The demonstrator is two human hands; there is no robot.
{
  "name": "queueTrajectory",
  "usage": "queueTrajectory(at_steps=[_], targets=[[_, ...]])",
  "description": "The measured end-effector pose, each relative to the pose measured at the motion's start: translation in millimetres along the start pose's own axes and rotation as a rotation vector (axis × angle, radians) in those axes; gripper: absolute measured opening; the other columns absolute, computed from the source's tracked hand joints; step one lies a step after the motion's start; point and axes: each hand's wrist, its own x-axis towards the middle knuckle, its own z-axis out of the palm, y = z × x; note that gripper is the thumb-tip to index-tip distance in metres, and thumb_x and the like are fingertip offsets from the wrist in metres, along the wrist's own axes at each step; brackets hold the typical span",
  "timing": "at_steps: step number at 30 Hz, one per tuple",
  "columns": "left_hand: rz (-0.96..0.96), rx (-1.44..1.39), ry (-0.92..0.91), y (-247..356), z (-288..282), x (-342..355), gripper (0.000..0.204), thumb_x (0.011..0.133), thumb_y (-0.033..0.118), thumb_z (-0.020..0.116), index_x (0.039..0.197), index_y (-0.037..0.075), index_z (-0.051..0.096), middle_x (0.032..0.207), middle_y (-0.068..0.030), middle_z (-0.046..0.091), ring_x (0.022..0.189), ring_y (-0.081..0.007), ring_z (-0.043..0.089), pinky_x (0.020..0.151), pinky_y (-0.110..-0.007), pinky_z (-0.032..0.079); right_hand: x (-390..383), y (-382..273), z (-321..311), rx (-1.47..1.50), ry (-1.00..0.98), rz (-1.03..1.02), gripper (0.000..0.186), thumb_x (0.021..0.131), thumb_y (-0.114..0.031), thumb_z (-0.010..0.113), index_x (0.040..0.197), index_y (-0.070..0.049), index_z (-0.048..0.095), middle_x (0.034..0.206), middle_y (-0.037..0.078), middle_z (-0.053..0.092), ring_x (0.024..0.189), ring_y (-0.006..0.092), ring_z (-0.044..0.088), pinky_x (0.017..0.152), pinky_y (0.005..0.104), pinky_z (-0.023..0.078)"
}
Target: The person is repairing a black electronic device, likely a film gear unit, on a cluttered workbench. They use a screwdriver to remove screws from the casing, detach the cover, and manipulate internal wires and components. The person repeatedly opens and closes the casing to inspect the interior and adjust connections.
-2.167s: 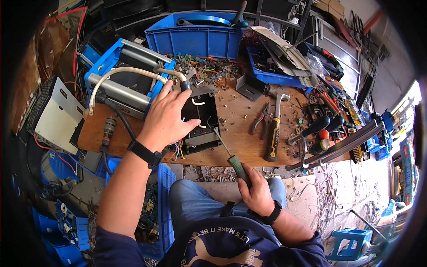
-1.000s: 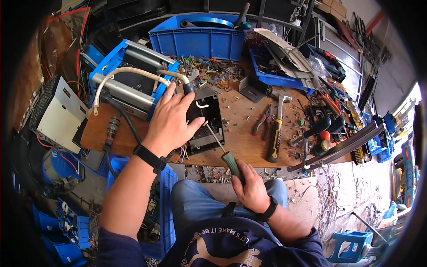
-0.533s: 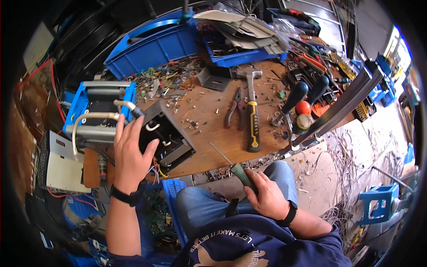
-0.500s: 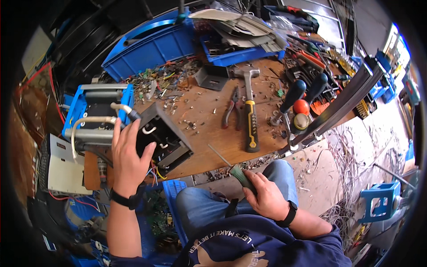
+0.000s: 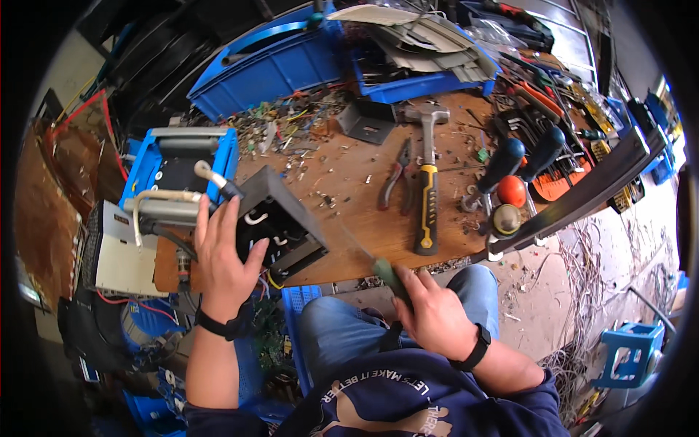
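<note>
A black open-fronted box [image 5: 309, 250], with white hooks and coloured wires inside, stands tilted at the table's near left edge. My left hand [image 5: 223, 256] lies along the left side of this box, fingers stretched out and thumb apart over its opening. Behind the fingertips, a pale cable with a dark connector [image 5: 228, 189] sits against the box. In my right hand [image 5: 435, 312] is a screwdriver [image 5: 386, 273] with a green handle, held above my lap. Its thin shaft points up and left toward the box, its tip apart from it and blurred.
A hammer [image 5: 427, 197] and pliers [image 5: 397, 178] lie mid-table. Right of them stand dark-handled tools [image 5: 502, 164] near a red ball [image 5: 512, 191] and a long metal bar [image 5: 590, 193]. Blue bins [image 5: 273, 73] and scrap line the back; a blue-framed unit [image 5: 229, 156] is left.
The whole view has shifted, so the table's things appear farther right. My right hand has brought the screwdriver slightly closer to the black box. My left hand keeps its place on the box.
</note>
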Motion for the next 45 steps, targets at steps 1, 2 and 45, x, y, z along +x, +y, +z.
queueTrajectory(at_steps=[1,2,45], targets=[[-0.007,0.002,-0.002,0,0,0,0.067,0.079,0.015,0.071,0.139,-0.001,0.046,0.136,-0.022,0.051,0.14,-0.0441,0.03,0.112,-0.049,0.028,11,-7,-1,-0.054,0.019,-0.034,0.048,0.086,-0.015,0.063,0.128,0.0,0.047,0.094,0.022,0.058,0.075,0.0412,0.062,0.065,0.0471,0.053],[-0.027,-0.007,-0.019,2,-1,-2,0.069,0.077,0.012,0.072,0.139,0.0,0.045,0.136,-0.0204,0.052,0.141,-0.0428,0.029,0.112,-0.048,0.028,24,-12,3,-0.13,0.015,-0.029,0.045,0.087,-0.014,0.062,0.127,0.0,0.048,0.095,0.022,0.058,0.075,0.0407,0.063,0.065,0.0468,0.054],[-0.563,-0.857,0.361,-12,-3,-92,0.046,0.091,0.014,0.065,0.131,-0.003,0.051,0.131,-0.0212,0.054,0.122,-0.032,0.051,0.103,-0.04,0.04,187,-134,21,-0.448,0.029,-0.434,0.029,0.092,-0.026,0.053,0.105,-0.002,0.063,0.1,0.02,0.065,0.096,0.0385,0.064,0.086,0.0486,0.051]])
